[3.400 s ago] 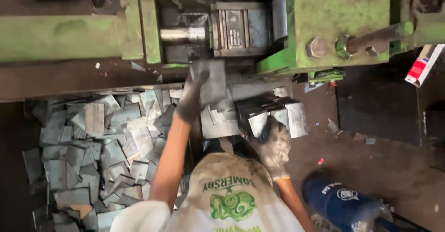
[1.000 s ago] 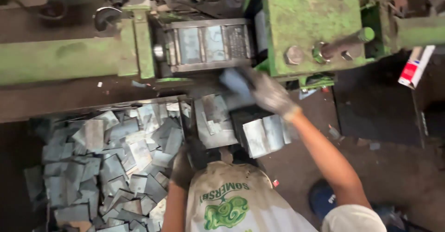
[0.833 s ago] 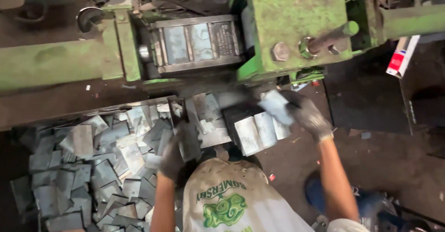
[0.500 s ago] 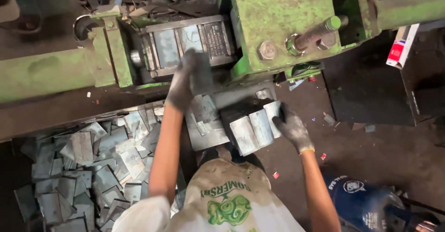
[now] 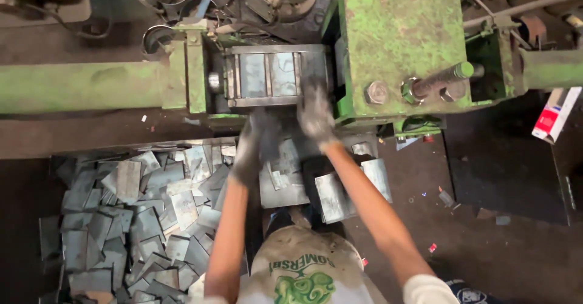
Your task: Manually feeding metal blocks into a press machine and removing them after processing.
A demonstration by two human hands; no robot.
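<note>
While both gloved hands are up at the green press's die block (image 5: 270, 76), the right hand (image 5: 316, 113) is at the die's right end, grip unclear. The left hand (image 5: 255, 143) pinches a steel plate (image 5: 285, 158) just below it. Judging by the heap of cut plates (image 5: 139, 219) on the floor left versus the small stack (image 5: 349, 189) by the press's front edge, most are done.

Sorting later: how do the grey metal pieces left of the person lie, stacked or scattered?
Scattered: the flat grey metal pieces overlap loosely at mixed angles on the dark floor.

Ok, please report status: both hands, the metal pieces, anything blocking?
Right hand gloved, at press die. Left hand gloved, over flat metal pieces; grip unclear. Nothing blocking the die.
</note>
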